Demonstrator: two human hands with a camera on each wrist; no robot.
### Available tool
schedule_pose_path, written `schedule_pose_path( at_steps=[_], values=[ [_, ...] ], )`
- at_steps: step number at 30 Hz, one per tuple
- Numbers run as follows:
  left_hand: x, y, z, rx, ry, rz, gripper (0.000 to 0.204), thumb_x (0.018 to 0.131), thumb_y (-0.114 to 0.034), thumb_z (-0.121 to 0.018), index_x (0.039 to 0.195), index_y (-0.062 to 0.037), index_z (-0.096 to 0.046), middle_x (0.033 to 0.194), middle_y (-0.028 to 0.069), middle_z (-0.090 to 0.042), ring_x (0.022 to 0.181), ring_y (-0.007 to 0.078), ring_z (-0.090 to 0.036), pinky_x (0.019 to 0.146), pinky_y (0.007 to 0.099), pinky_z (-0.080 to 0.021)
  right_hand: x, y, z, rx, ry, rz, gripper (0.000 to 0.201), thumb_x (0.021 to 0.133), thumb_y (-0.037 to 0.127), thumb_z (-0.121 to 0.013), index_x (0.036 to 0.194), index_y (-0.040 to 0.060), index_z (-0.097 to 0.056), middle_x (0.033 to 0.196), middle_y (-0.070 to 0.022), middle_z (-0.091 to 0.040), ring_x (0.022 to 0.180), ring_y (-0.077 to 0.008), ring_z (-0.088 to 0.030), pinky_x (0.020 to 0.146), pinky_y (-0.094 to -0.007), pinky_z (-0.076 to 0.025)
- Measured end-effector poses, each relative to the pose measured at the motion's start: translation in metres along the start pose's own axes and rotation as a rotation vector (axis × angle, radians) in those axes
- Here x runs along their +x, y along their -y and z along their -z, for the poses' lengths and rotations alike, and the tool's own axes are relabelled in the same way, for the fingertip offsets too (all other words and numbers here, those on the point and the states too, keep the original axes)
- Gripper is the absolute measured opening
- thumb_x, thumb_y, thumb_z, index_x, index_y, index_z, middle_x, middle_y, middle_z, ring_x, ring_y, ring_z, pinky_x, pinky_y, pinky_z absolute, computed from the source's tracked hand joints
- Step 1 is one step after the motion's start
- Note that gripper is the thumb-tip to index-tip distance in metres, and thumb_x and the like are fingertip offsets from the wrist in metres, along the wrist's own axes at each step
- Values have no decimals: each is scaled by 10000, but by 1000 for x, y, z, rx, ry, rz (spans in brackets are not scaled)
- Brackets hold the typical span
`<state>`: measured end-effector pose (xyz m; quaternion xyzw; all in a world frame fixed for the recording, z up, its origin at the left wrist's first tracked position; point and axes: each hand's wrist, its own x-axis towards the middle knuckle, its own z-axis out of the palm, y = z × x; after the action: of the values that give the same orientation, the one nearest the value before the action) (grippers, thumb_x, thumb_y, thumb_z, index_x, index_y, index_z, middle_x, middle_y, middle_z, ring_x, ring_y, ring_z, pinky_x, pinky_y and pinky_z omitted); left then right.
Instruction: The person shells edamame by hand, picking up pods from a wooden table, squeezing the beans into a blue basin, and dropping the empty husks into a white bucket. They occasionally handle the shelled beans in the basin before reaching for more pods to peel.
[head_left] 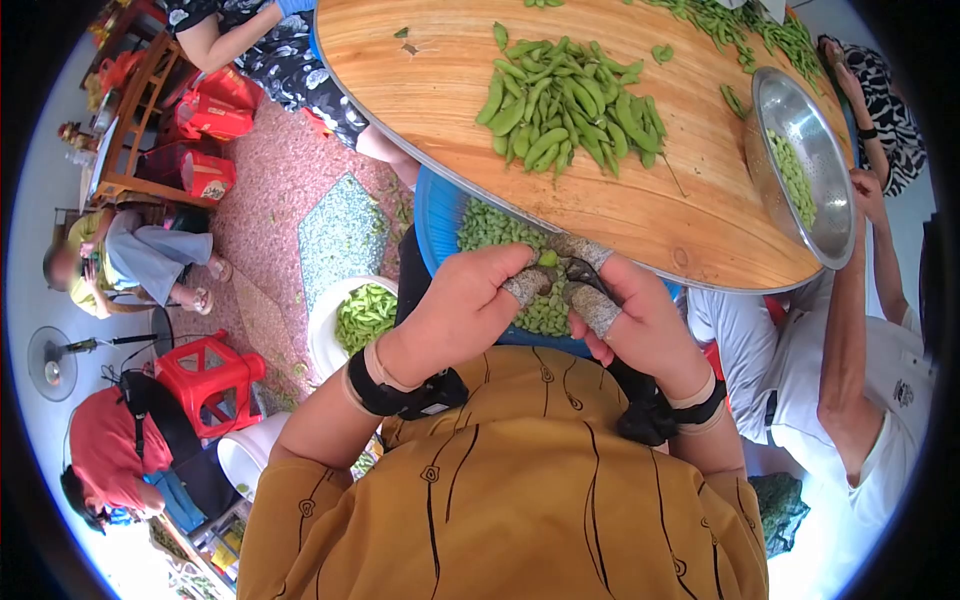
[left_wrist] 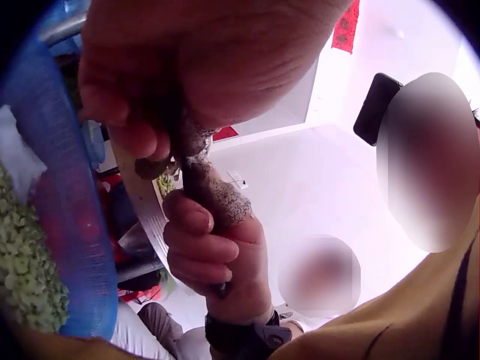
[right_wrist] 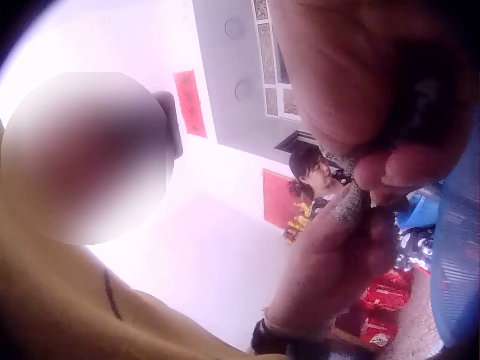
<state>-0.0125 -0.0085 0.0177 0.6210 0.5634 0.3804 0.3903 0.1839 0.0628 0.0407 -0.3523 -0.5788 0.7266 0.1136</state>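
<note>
Both hands meet above a blue basket [head_left: 432, 225] of shelled green beans [head_left: 490, 226] in the head view. Between the wrapped fingertips shows a small green pod [head_left: 548, 258], partly hidden. The left hand [head_left: 450, 305] pinches it from the left, fingers curled; the right hand [head_left: 645, 315] pinches from the other side. Grey speckled wrapping covers the thumbs and some fingers. In the left wrist view the left hand [left_wrist: 202, 60] is close and dark, with the right hand [left_wrist: 225, 255] below. The right wrist view shows the right hand [right_wrist: 367, 82] touching the left hand [right_wrist: 330, 262].
A wooden table [head_left: 420, 60] bears a pile of pods [head_left: 575, 105] and a metal colander [head_left: 800, 170] with beans. At left stand a white bucket [head_left: 325, 335] of pods and a red stool [head_left: 205, 375]. People sit around; one person's arm [head_left: 850, 350] is at the colander.
</note>
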Motion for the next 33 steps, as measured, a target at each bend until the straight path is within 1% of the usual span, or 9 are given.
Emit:
schedule_pose_path(
  at_steps=[9, 11, 16, 17, 18, 19, 21, 24, 33],
  values=[
    [2, 4, -4, -99, 49, 21, 95, 901, -66, -530, 938, -3, -591, 712, 67, -550, 613, 189, -540, 574, 297, -430, 4, -2, 3, 234, 61, -61, 294, 926, 90, -489, 1216, 85, -540, 656, 26, -506, 454, -34, -417, 395, -192, -348],
    [3, 4, -4, -869, 160, 447, 108, 925, -122, -517, 935, -38, -584, 659, 29, -497, 539, 145, -463, 513, 271, -363, 4, -3, 0, 289, 56, -74, 297, 935, 94, -486, 1228, 86, -537, 654, 32, -493, 451, -29, -398, 397, -188, -342],
    [0, 16, -17, -1560, 257, 541, 146, 944, -193, -488, 921, -63, -550, 613, 13, -442, 479, 100, -369, 472, 249, -284, 9, -31, 1, 298, 63, 19, 330, 914, 77, -513, 1244, 76, -526, 640, -8, -509, 464, -93, -470, 435, -245, -407],
    [-1, 21, -19, -1654, 339, 526, 151, 946, -200, -480, 917, -65, -541, 605, 9, -430, 469, 96, -347, 466, 250, -271, 16, -46, 3, -130, -77, 436, 368, 884, 62, -535, 1251, 70, -518, 651, -53, -535, 506, -175, -527, 478, -293, -442],
    [-2, 29, -23, -1657, 342, 530, 151, 946, -200, -480, 917, -65, -541, 605, 9, -430, 469, 96, -347, 466, 250, -271, 20, -55, 4, -568, -217, 843, 408, 853, 47, -557, 1258, 64, -509, 662, -97, -560, 549, -256, -583, 521, -341, -477],
    [-2, 39, -26, -1670, 337, 550, 145, 946, -203, -474, 918, -73, -533, 608, 6, -438, 465, 96, -339, 466, 251, -272, 16, -52, 5, -568, -220, 839, 408, 853, 47, -557, 1258, 64, -509, 662, -97, -560, 549, -256, -583, 521, -341, -477],
    [-1, 45, -27, -1685, 334, 569, 140, 946, -206, -469, 919, -81, -525, 611, 3, -446, 461, 96, -331, 465, 251, -274, 5, -42, 8, -907, -213, 537, 383, 771, 47, -601, 1151, 32, -548, 722, -182, -585, 717, -387, -608, 622, -403, -496],
    [1, 39, -20, -1553, 215, 654, 144, 944, -212, -475, 890, -85, -515, 613, 6, -449, 470, 102, -337, 465, 247, -272, 3, -46, 12, -1079, -203, 235, 273, 735, 57, -599, 1001, 9, -562, 743, -196, -594, 722, -410, -592, 623, -407, -490],
    [-28, 36, 9, -1105, 122, 559, 201, 938, -221, -514, 1049, -63, -569, 646, 8, -475, 515, 94, -389, 464, 224, -299, -1, -10, 3, -615, -483, 390, 200, 785, 101, -626, 945, 2, -559, 744, -205, -612, 707, -400, -605, 624, -420, -482]
  ],
)
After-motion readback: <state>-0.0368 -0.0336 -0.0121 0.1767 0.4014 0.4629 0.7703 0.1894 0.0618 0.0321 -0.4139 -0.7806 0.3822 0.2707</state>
